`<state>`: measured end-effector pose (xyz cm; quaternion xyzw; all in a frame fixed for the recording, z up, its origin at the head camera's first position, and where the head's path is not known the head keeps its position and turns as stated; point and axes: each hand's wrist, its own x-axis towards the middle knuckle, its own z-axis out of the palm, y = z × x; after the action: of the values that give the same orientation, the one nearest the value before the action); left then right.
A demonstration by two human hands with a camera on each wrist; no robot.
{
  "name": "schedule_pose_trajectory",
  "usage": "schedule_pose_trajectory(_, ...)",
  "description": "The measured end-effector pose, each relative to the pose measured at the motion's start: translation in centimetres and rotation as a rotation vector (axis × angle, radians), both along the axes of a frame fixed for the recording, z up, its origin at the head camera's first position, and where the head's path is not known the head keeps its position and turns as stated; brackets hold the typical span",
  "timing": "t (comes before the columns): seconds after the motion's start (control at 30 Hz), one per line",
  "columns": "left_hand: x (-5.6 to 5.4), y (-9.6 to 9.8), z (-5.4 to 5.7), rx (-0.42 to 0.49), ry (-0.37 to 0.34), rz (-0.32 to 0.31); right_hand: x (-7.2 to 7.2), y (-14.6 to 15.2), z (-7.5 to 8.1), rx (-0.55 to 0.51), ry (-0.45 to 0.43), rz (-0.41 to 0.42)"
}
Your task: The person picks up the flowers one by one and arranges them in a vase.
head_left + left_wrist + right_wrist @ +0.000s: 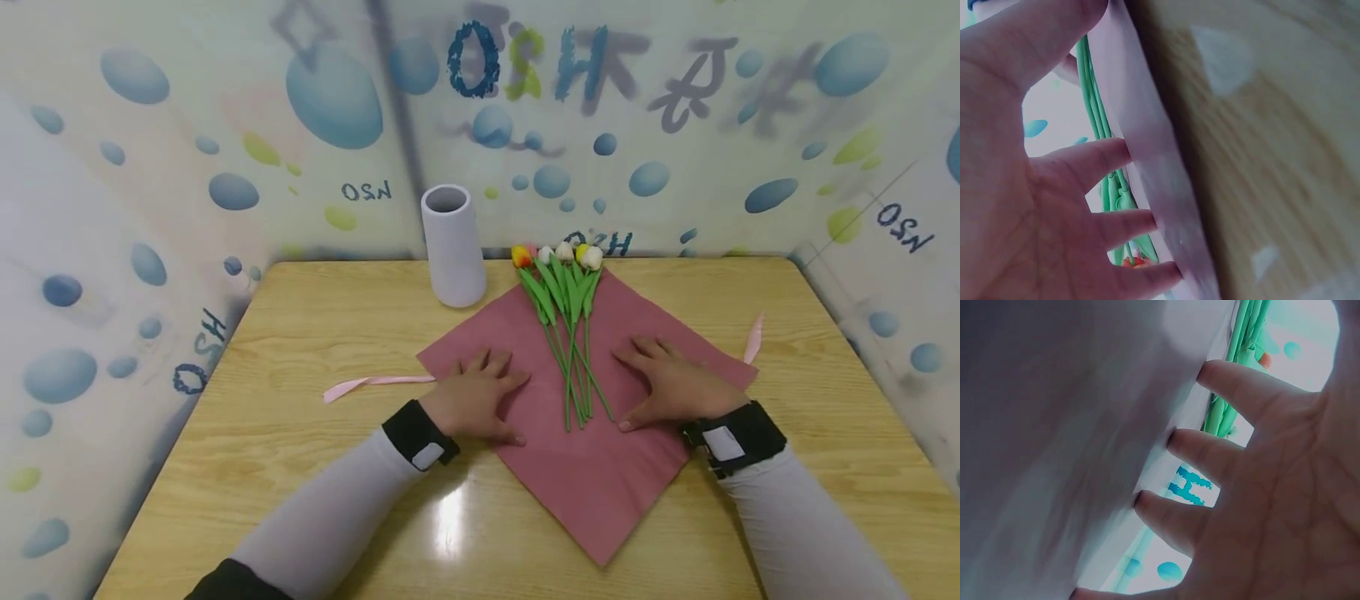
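A square of dusky pink wrapping paper (pixel 600 492) lies cornerwise on the table. Several artificial tulips (pixel 570 308) rest on it, their white, yellow, orange and pink heads at the far corner and green stems crossing toward me. To the left of the stems, my left hand (pixel 476 400) presses spread fingertips on the paper; its wrist view shows the fingers (pixel 1122 228) touching the sheet. My right hand (pixel 671 383) rests its spread fingers on the paper at the right, thumb close to the stem ends. In the right wrist view the fingers (pixel 1204 456) meet the sheet.
A white vase (pixel 455 250) stands upright behind the paper's left side. Pink ribbon (pixel 375 382) sticks out from under the paper at the left, and another ribbon end (pixel 754 337) shows at the right. A patterned backdrop (pixel 637 100) rises behind the wooden table (pixel 337 317).
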<state>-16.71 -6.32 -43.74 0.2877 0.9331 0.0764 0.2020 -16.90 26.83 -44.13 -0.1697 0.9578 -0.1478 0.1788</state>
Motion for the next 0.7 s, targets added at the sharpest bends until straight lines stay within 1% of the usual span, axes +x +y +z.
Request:
schedule_pose_trajectory(0.1, 0.0, 0.1, 0.1, 0.002, 0.005, 0.000, -0.1, 0.1, 0.1, -0.001, 0.005, 0.000)
schedule_pose_trajectory(0.3, -0.5, 0.5, 0.1, 0.010, 0.003, -0.002, -0.3, 0.4, 0.0, 0.003, 0.008, -0.014)
schedule_pose_trajectory(0.53, -1.4, 1.0, 0.2, 0.011, 0.030, -0.010, -0.7, 0.8, 0.2, -0.004, 0.005, -0.027)
schedule_pose_trajectory(0.7, -2.0, 1.2, 0.2, 0.018, 0.019, -0.004, -1.0, 1.1, 0.2, 0.003, 0.006, -0.028)
